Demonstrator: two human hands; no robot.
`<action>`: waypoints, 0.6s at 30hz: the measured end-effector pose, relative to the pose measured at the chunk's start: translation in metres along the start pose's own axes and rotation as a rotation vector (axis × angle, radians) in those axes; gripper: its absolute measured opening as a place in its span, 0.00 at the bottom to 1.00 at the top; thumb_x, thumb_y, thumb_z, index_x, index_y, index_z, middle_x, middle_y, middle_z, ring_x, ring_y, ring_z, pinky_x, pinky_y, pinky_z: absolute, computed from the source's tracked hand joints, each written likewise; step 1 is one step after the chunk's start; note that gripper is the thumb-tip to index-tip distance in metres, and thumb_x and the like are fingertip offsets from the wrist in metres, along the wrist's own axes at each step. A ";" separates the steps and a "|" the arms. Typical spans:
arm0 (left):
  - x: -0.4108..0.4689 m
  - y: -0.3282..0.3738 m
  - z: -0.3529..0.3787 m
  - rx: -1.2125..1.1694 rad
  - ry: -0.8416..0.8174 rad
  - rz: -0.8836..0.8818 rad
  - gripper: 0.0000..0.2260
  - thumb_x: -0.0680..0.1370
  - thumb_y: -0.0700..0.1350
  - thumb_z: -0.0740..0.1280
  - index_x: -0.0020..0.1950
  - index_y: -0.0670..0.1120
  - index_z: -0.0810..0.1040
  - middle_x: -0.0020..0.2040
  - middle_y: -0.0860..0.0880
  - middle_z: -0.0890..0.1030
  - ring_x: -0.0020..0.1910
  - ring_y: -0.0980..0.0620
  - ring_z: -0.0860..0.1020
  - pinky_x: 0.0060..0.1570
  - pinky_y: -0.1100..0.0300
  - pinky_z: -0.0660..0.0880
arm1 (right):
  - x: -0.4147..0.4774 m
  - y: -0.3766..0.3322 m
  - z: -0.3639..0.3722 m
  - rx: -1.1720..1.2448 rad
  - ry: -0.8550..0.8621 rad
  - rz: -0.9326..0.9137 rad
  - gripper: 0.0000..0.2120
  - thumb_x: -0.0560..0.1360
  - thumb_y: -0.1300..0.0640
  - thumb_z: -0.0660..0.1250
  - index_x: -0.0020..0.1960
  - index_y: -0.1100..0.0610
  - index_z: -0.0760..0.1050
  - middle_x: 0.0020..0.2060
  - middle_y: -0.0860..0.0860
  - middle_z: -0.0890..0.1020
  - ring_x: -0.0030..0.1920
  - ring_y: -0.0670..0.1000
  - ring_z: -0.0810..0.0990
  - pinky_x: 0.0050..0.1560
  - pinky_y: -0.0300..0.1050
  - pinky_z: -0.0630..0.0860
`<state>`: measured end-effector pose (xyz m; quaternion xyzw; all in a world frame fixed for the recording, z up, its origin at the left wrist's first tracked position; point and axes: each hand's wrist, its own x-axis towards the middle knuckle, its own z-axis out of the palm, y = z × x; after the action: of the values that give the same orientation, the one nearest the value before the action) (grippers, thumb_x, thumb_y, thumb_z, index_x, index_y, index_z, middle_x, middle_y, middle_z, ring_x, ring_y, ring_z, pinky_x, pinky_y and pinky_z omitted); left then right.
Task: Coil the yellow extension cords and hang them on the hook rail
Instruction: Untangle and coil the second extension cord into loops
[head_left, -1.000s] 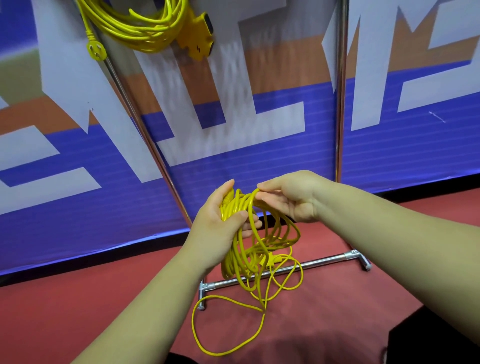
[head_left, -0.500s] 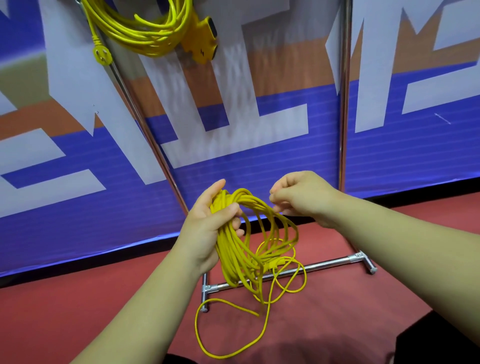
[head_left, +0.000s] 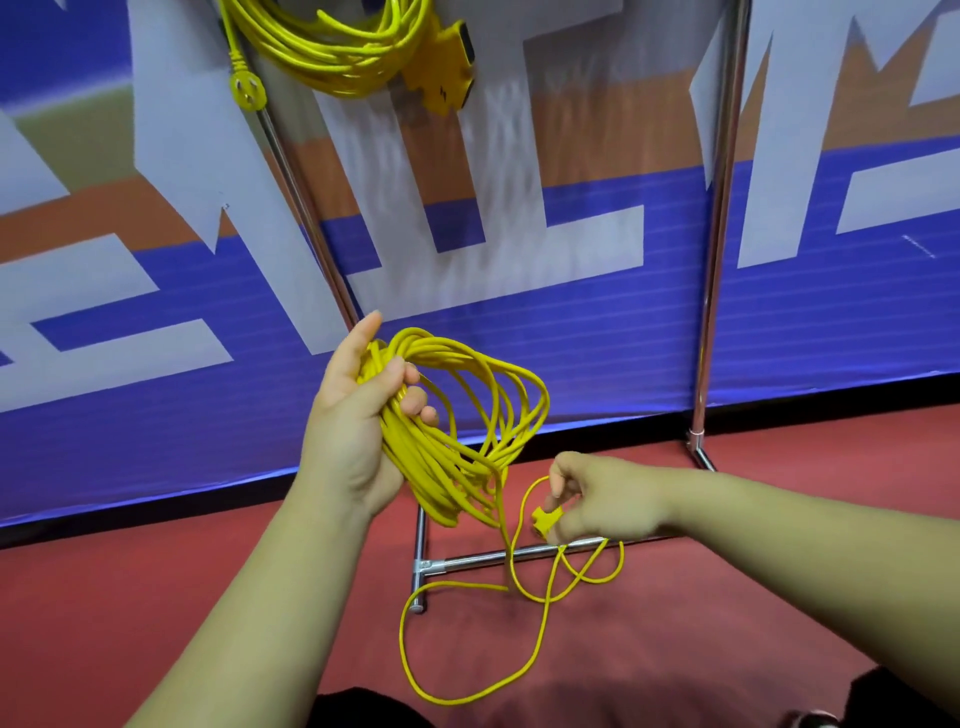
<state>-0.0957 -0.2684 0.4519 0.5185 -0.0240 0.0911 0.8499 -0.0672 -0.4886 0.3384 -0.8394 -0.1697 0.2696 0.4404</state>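
Left hand (head_left: 347, 415) grips coiled cord (head_left: 457, 415) (loose end trailing floorward).

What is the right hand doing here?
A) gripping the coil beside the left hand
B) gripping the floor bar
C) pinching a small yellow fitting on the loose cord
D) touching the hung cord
C: the right hand pinches a small yellow fitting on the loose cord, below the coil that the left hand grips alone.
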 end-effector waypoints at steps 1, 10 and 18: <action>0.000 0.002 -0.002 -0.008 -0.004 0.002 0.23 0.81 0.33 0.60 0.74 0.51 0.69 0.39 0.45 0.73 0.28 0.55 0.70 0.28 0.61 0.74 | 0.004 -0.001 0.009 0.047 0.002 -0.021 0.20 0.69 0.60 0.77 0.47 0.53 0.65 0.57 0.53 0.81 0.45 0.49 0.79 0.46 0.46 0.75; -0.001 0.016 -0.026 -0.132 0.039 0.004 0.15 0.82 0.36 0.58 0.64 0.49 0.76 0.38 0.47 0.74 0.26 0.58 0.68 0.27 0.65 0.73 | 0.029 0.003 0.058 0.255 -0.199 -0.131 0.18 0.73 0.69 0.68 0.40 0.53 0.61 0.31 0.48 0.73 0.53 0.59 0.84 0.49 0.48 0.71; 0.013 0.026 -0.078 -0.215 0.290 0.026 0.12 0.83 0.36 0.58 0.59 0.47 0.77 0.37 0.48 0.73 0.26 0.58 0.69 0.27 0.65 0.71 | 0.007 0.018 0.024 -0.080 -0.232 0.010 0.14 0.74 0.62 0.72 0.39 0.52 0.68 0.27 0.42 0.75 0.27 0.39 0.71 0.31 0.36 0.65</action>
<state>-0.0920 -0.1856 0.4404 0.4056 0.0828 0.1727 0.8938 -0.0752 -0.4790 0.3103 -0.8202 -0.2259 0.3604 0.3826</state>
